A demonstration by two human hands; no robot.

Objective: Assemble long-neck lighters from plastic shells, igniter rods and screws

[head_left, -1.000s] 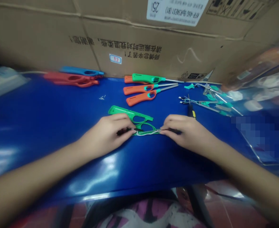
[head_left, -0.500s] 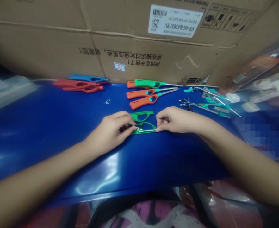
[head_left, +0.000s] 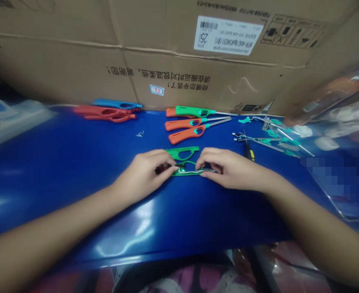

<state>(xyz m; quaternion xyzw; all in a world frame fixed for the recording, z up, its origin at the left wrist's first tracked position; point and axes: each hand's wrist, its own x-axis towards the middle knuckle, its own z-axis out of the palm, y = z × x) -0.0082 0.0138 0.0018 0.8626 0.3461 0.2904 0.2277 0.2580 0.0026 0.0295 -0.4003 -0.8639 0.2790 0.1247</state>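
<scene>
Closest to the lap it's just shiny blue counter (head_left: 182,228), then both hands. The left hand (head_left: 155,169) has thumb and fingers pinched on a small black piece (head_left: 180,165), and the right hand (head_left: 214,167) is pinching a metal rod (head_left: 209,170). Both are right over a green shell half (head_left: 187,174) lying on the counter between them, with white wires (head_left: 188,171) running along it. Just behind that is a second green half (head_left: 172,154), and a black-and-yellow tool (head_left: 248,152) sits past the right hand. Further back: some white slivers (head_left: 140,134), a bunch of rod assemblies (head_left: 268,140) off right, orange lighters (head_left: 184,136) plus a green lighter (head_left: 190,111) mid-counter, red shells (head_left: 90,112) and a blue shell (head_left: 110,103) left, then big cardboard (head_left: 75,61).
</scene>
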